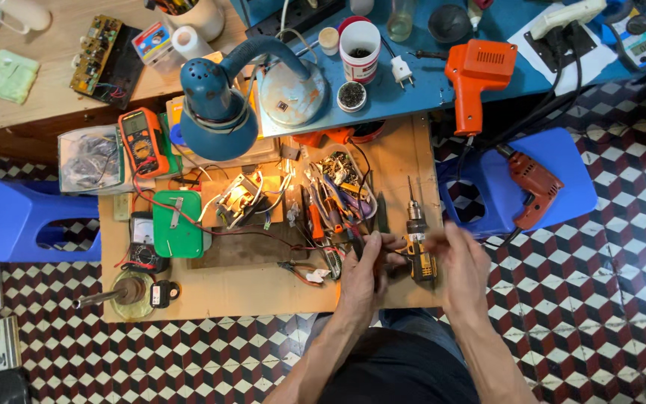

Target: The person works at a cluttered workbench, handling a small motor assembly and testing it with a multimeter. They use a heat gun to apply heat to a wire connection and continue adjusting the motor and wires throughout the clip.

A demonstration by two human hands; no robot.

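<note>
Your left hand (pixel 364 273) pinches a small dark part, your blurred right hand (pixel 461 258) hovers open-fingered beside the yellow drill (pixel 417 251), which lies ungripped on the workbench (pixel 263 288)

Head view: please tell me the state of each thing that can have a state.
Desk lamp: lit, aimed down at the bench.
Small yellow drill: lying flat, bit fitted.
White cup: upright, open.
Red drill: lying on the blue stool.
Left hand: holding a dark tool.
Right hand: blurred, empty.
</note>
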